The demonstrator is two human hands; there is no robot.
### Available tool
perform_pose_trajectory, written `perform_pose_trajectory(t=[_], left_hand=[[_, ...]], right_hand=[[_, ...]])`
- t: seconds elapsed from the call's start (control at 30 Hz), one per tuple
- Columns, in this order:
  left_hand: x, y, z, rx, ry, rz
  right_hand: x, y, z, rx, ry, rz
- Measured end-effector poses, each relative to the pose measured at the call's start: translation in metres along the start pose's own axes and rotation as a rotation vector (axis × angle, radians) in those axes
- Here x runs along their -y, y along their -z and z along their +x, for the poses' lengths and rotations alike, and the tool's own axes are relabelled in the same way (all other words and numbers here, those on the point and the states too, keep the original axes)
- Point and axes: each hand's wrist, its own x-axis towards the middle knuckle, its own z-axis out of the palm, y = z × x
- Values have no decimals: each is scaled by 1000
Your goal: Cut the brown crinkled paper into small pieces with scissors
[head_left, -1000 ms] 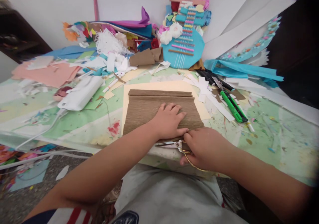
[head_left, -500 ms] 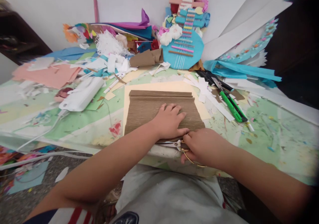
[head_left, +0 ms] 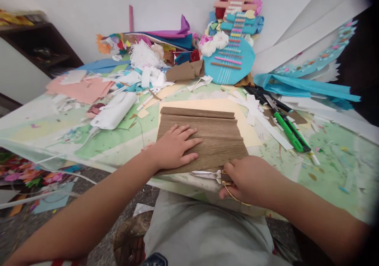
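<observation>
You are resting your spread left hand (head_left: 177,147) on the brown paper (head_left: 216,139) while gripping the scissors (head_left: 216,175) in your right hand (head_left: 252,179)

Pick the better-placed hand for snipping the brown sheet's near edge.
Probably the right hand: it holds the scissors by the near edge of the brown sheet; the left hand lies spread on top.
</observation>
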Motion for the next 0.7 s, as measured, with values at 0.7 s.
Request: perform_pose_trajectory(t=[0.7], left_hand=[[15,3,6,10,-114,47]], right_hand=[[24,6,4,-53,-80,68]])
